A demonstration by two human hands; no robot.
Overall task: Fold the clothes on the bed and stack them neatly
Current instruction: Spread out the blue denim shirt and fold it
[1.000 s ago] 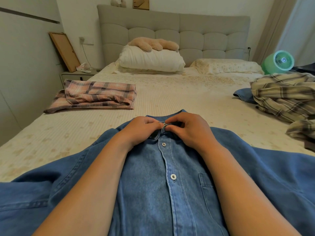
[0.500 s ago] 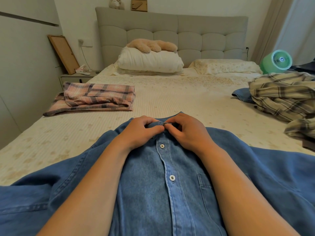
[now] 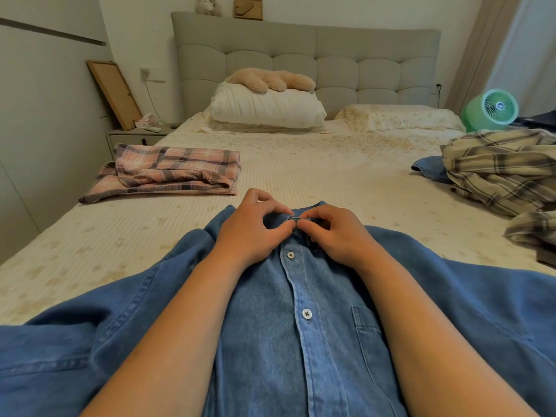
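A blue denim shirt [image 3: 301, 341] lies face up on the bed [image 3: 316, 176], buttoned down the front, its sleeves spread to both sides. At its collar my left hand [image 3: 252, 227] and my right hand [image 3: 334, 233] meet, each pinching the collar band at the top button. A folded pink plaid garment [image 3: 171, 170] rests at the left of the bed. At the right edge a beige plaid shirt [image 3: 505, 173] lies crumpled over another blue garment [image 3: 430, 170].
Two pillows [image 3: 267, 109] and a plush toy [image 3: 270, 79] sit at the padded headboard. A green fan [image 3: 493, 109] stands at the far right. A nightstand [image 3: 135, 136] with a leaning frame is at the left wall.
Both hands stay at the collar with small finger movements. The camera has tilted slightly, so the scene sits a little lower in view.
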